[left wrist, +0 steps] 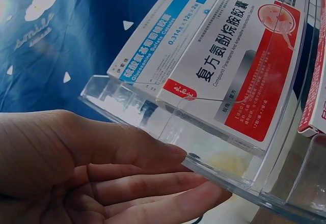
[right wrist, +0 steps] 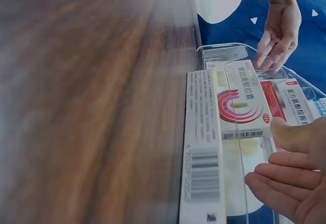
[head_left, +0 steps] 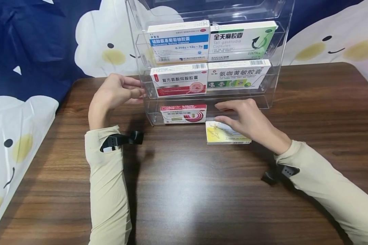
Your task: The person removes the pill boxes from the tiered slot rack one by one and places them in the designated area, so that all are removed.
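At its left side panel, a clear acrylic display rack [head_left: 271,85] is pinched by my left hand [head_left: 118,90]; in the left wrist view the thumb [left wrist: 147,145] lies at the panel's edge, fingers beyond it. My right hand [head_left: 248,117], thumb and fingers apart, hovers before the bottom tier, holding nothing. Under it a yellow-and-white medicine box [head_left: 222,134] lies flat on the table, partly covered by the hand. Left of that, a red-and-white capsule box [head_left: 183,115] stands in the bottom tier. In the right wrist view the yellow box's white barcode side [right wrist: 204,152] shows.
The middle tier holds a red-banded capsule box [head_left: 179,81] and a green-banded one [head_left: 238,76]. Above them stand a blue-striped box [head_left: 179,44] and a green-white box [head_left: 242,41]. A brown wooden table [head_left: 184,190] carries the rack, with a cloud-patterned blue cloth [head_left: 43,44] behind.
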Available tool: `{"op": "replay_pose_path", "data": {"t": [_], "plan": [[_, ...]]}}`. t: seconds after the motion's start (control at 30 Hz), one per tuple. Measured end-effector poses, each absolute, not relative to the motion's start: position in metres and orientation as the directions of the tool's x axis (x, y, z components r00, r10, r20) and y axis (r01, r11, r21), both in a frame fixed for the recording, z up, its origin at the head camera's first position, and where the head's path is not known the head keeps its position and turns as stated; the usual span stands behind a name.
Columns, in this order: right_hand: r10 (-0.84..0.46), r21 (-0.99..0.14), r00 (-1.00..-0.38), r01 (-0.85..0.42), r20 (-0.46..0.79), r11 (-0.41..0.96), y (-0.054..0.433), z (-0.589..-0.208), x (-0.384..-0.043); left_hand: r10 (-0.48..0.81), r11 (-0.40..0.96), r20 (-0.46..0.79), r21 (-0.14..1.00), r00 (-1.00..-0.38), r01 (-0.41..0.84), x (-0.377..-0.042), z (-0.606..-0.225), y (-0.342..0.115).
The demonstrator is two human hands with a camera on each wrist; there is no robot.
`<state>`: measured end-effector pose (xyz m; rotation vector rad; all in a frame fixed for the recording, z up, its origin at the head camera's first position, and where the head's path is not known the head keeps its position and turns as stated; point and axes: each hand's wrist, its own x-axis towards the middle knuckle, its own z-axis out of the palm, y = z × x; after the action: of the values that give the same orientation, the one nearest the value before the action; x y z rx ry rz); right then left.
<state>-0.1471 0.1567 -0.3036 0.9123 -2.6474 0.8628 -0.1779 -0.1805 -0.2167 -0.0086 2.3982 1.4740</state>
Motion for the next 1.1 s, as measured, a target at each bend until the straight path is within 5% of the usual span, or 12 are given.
{"op": "replay_pose_path", "data": {"t": [0.57, 1.1], "plan": [[-0.418, -0.614, -0.852, -0.518, 0.314, 0.596, 0.131, -0.31, -0.162, 0.157, 0.459, -0.282, 0.869, -0.946, -0.183, -0.178, -0.217, -0.18], [-0.425, -0.63, -0.849, -0.521, 0.314, 0.576, 0.124, -0.315, -0.166, 0.14, 0.468, -0.303, 0.859, -0.943, -0.206, -0.179, -0.217, -0.179]]}}
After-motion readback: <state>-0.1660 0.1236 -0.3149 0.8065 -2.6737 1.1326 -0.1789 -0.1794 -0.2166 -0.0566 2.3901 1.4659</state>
